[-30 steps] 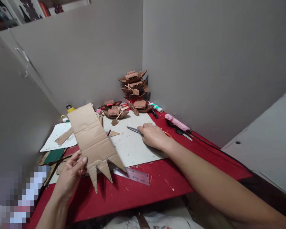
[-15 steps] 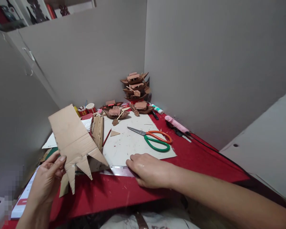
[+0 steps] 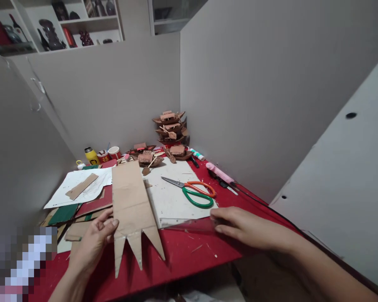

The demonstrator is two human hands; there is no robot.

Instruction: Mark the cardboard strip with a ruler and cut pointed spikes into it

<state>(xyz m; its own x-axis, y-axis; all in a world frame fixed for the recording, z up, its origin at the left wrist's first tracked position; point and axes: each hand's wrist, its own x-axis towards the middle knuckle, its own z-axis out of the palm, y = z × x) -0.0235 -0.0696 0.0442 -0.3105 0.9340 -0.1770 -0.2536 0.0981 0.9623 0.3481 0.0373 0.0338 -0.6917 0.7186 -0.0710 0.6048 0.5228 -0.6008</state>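
A long tan cardboard piece with pointed prongs at its near end is pinched at its left edge by my left hand. To the right, my right hand grips the right end of a clear ruler, thumb and fingers at its edge. The ruler lies by the near edge of a white board. Scissors with one orange and one green handle rest on the board, blades pointing left, touched by neither hand.
Small brown model boats are stacked at the back corner. A pink tool with a black cord lies at the right. Papers, a yellow bottle and cups stand or lie at the left. Grey partitions surround the red table.
The cardboard has turned more upright and moved right with my left hand. My right hand has moved right, with the ruler in its fingers. The camera view has shifted, showing more shelf.
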